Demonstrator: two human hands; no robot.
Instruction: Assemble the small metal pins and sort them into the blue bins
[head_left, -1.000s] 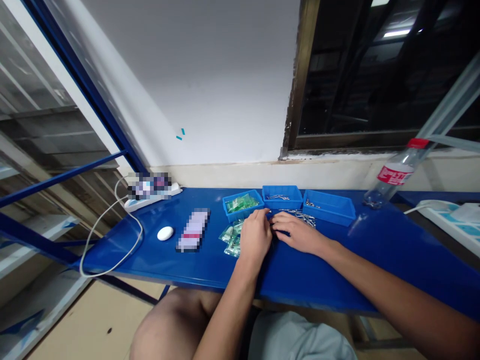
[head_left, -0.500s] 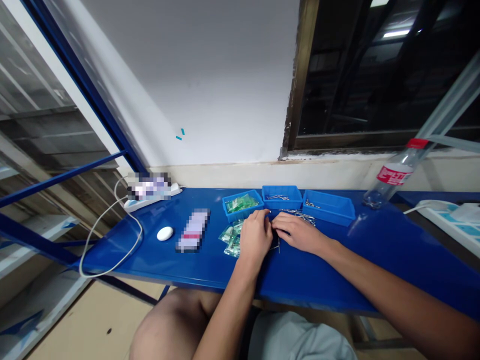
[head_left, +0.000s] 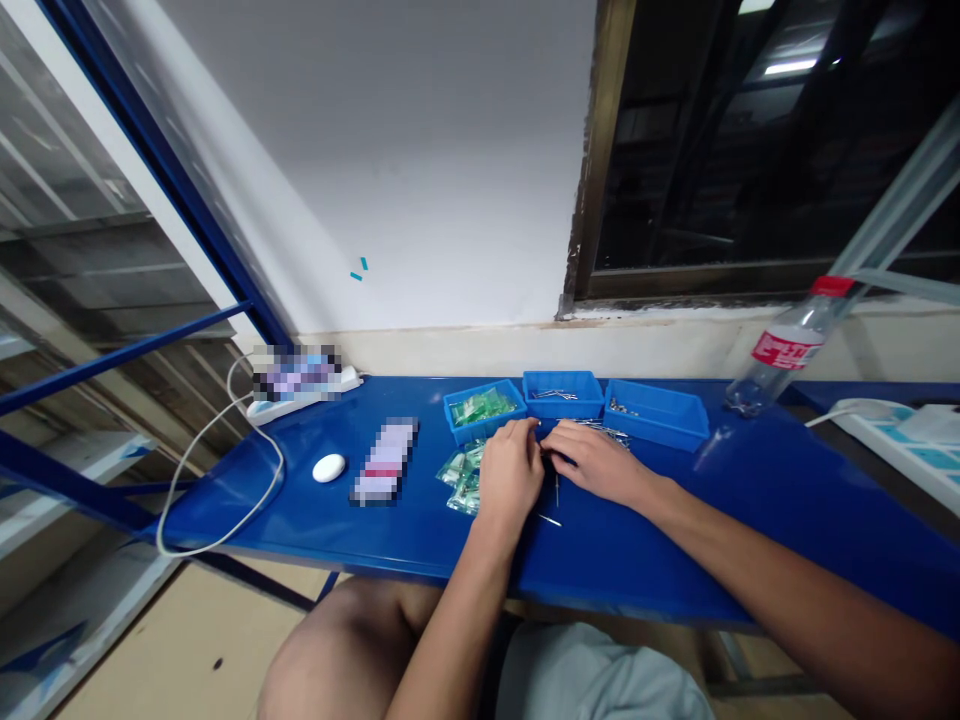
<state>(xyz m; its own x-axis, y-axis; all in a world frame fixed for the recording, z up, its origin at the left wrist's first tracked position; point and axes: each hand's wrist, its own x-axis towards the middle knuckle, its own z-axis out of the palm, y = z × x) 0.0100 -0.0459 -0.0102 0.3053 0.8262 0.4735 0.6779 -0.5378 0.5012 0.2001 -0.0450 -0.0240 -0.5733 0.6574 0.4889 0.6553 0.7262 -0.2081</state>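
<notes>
On glossy blue bench (head_left: 645, 570), right hand (head_left: 596, 462) near metal pins (head_left: 604, 430)

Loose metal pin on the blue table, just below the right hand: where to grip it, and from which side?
Pinch the metal pin mid-shaft, probably coming down from the near side. It lies thin and flat on the blue table, so fingertips must close right at the surface. The right hand sits beyond it, leaving the near side open.

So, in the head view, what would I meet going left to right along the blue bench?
Power strip, white oval object, blurred packet, green-packet tray, pin tray, third tray, plastic bottle.
</notes>
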